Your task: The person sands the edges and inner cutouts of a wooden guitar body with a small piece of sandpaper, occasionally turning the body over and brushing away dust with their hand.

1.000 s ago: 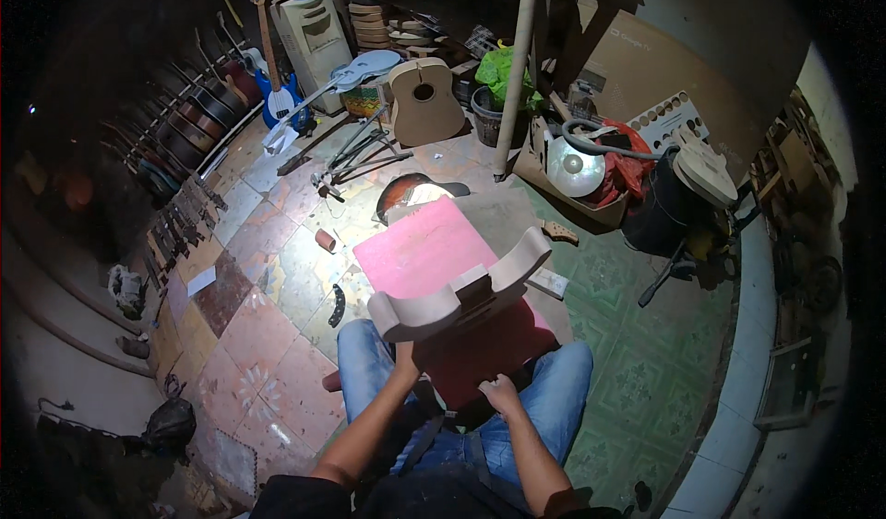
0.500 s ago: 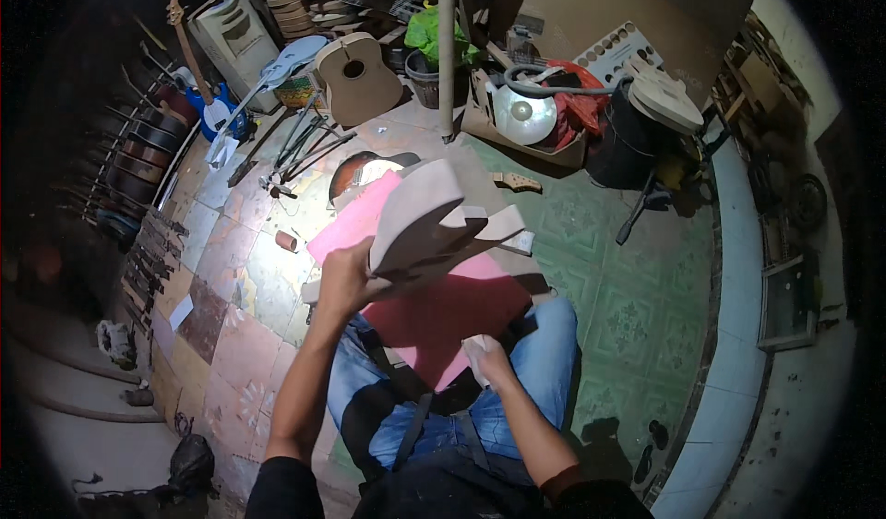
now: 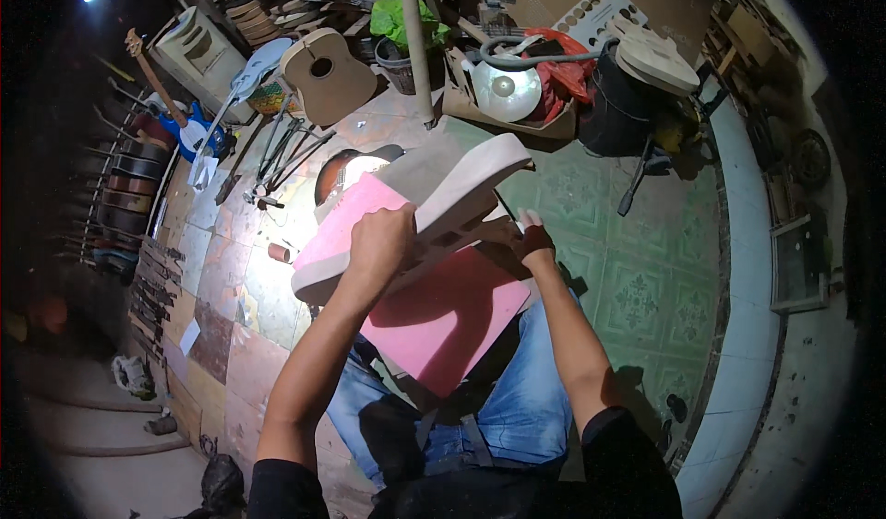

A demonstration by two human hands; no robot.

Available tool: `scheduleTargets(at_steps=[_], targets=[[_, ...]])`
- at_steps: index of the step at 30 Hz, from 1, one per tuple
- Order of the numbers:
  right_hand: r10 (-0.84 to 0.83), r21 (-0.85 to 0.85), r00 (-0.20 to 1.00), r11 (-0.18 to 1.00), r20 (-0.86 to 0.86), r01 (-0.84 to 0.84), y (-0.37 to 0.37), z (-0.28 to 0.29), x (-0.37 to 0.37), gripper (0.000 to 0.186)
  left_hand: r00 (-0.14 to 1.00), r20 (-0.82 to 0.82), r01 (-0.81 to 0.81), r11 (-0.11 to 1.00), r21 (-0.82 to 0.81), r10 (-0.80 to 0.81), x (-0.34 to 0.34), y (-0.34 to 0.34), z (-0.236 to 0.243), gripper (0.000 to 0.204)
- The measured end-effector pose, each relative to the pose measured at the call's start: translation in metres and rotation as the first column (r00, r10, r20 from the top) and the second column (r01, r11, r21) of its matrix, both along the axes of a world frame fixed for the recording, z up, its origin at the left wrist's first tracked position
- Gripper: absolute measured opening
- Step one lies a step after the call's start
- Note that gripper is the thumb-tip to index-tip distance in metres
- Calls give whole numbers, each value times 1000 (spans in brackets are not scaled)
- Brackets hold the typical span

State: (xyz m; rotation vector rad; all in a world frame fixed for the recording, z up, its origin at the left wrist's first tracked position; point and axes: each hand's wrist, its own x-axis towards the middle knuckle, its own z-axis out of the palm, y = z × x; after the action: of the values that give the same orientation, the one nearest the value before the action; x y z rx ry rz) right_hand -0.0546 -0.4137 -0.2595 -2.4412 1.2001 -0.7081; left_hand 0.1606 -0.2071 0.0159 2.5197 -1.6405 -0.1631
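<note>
A pale, unfinished electric guitar body (image 3: 471, 182) is held tilted on edge over a pink sheet (image 3: 452, 321) between my knees. My left hand (image 3: 383, 242) is closed over its near upper edge, knuckles up. At the body's right side, my right hand (image 3: 531, 238) grips near a cutaway, its fingers reaching partly behind the wood. Whether the small pale pad is still in my right hand cannot be made out. Shadow hides much of the body's underside.
Beyond the sheet lies a sunburst guitar body (image 3: 337, 176). Farther back are an acoustic guitar body (image 3: 328, 81), a blue guitar (image 3: 194, 133), a metal post (image 3: 415, 48) and a black bucket (image 3: 614, 104). Guitars (image 3: 129, 187) line the left, and a small brown cylinder (image 3: 279, 252) sits on the tiles.
The guitar body has turned, its left end now lower and its right end raised. My right hand has moved up from my lap to the body's right side. The view has shifted slightly.
</note>
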Motion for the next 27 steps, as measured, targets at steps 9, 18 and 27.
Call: scheduleTargets(at_steps=[9,18,27], targets=[[-313,604,910,681,-273,415,53,21,8,43,996,47,76,993,95,-81,-23,-58,-28,22],[-411,663,905,708,107,243,50,49,4,31,997,25,63,985,161,-68,-23,-52,-28,33],[32,-237,995,971,90,-10,-2,-22,37,20,998,9,54,989,138,-56,-41,-64,-15,19]])
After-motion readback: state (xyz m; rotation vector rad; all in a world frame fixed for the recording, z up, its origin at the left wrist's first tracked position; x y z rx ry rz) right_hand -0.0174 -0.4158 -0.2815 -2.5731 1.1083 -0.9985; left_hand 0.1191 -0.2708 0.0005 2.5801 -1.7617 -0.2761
